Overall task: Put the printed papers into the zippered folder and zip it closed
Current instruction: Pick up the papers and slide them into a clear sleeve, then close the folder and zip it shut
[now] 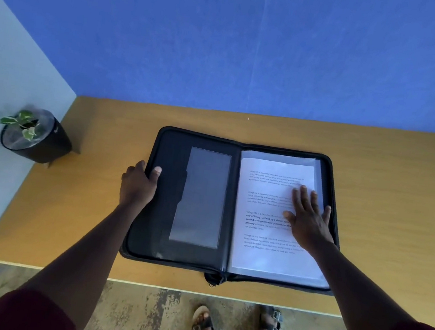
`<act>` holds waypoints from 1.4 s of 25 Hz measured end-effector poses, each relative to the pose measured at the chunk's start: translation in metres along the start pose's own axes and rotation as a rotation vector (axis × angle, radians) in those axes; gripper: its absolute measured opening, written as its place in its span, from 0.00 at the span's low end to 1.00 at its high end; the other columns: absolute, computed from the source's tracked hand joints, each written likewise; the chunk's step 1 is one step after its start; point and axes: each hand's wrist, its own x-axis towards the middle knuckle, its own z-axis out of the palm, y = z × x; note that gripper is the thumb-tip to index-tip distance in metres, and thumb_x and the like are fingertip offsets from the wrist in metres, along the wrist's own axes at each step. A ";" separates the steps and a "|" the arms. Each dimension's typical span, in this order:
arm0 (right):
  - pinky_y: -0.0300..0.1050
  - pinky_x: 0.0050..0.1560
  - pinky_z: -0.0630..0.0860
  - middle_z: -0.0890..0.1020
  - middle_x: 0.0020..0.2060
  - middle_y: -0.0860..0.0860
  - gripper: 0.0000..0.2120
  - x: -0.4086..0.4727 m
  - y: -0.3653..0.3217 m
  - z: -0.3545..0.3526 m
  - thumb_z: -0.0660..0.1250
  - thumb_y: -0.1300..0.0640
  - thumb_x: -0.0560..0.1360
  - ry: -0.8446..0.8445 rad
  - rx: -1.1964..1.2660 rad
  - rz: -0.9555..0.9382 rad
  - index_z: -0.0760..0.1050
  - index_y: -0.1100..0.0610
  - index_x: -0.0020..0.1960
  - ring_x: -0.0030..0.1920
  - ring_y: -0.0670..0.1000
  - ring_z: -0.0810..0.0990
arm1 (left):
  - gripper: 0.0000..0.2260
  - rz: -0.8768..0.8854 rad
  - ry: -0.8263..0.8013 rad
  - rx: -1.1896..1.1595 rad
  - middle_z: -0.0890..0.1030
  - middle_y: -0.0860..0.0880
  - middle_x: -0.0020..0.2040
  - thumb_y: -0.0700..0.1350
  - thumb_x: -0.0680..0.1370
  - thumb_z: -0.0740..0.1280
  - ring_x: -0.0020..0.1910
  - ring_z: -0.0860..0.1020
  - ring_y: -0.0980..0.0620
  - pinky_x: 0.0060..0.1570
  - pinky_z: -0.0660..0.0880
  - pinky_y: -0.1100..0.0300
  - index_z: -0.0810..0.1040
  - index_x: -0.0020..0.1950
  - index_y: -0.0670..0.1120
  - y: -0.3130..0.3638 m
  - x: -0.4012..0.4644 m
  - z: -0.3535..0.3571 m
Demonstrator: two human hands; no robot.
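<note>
1. Near the front edge of the table, midway along it, the zippered folder lies open flat with its spine toward you.
2. Your left hand grips the folder's outer left edge, thumb curled over the inner face and fingers apparently underneath. Judgement: this grip readies the empty left cover to swing over.
3. Your right hand lies flat, fingers straight and spread, pressing the printed papers onto the right half. It holds nothing; it only pins the sheets so they stay square.
4. The papers sit on the clear sleeves of the right half, within the zip border. Whether they are slipped inside a sleeve, you cannot tell.
5. A clear pocket on the left cover looks empty.
6. The zip is fully undone; its pull appears to hang at the spine's near end, blurred.
7. Judgement: insertion looks done; closing and zipping remain.
8. A potted plant stands at the far left corner, well apart.
</note>
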 end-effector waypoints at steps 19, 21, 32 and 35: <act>0.64 0.77 0.42 0.41 0.80 0.49 0.34 -0.005 0.014 -0.007 0.50 0.41 0.82 0.057 -0.056 -0.081 0.40 0.51 0.81 0.80 0.56 0.39 | 0.12 0.248 0.090 -0.131 0.80 0.46 0.37 0.48 0.82 0.61 0.30 0.74 0.49 0.31 0.69 0.59 0.80 0.57 0.44 0.163 -0.061 -0.080; 0.64 0.77 0.44 0.44 0.81 0.50 0.34 -0.005 0.023 -0.009 0.51 0.41 0.82 0.083 -0.072 -0.081 0.43 0.53 0.81 0.80 0.57 0.42 | 0.12 0.255 0.021 -0.173 0.81 0.46 0.36 0.49 0.81 0.63 0.32 0.78 0.45 0.32 0.78 0.55 0.81 0.56 0.45 0.185 -0.069 -0.080; 0.63 0.76 0.46 0.43 0.79 0.48 0.32 -0.004 0.110 -0.031 0.53 0.47 0.83 0.102 0.029 -0.037 0.42 0.53 0.81 0.80 0.58 0.43 | 0.16 0.435 -0.068 0.068 0.71 0.49 0.30 0.49 0.77 0.63 0.28 0.70 0.50 0.25 0.61 0.59 0.66 0.31 0.44 0.328 -0.133 0.028; 0.65 0.77 0.46 0.39 0.77 0.49 0.34 -0.003 0.134 -0.038 0.56 0.53 0.82 0.097 0.003 -0.046 0.38 0.52 0.79 0.80 0.58 0.42 | 0.16 0.496 -0.097 0.207 0.71 0.48 0.32 0.46 0.78 0.62 0.31 0.72 0.48 0.26 0.61 0.59 0.65 0.32 0.43 0.355 -0.147 0.072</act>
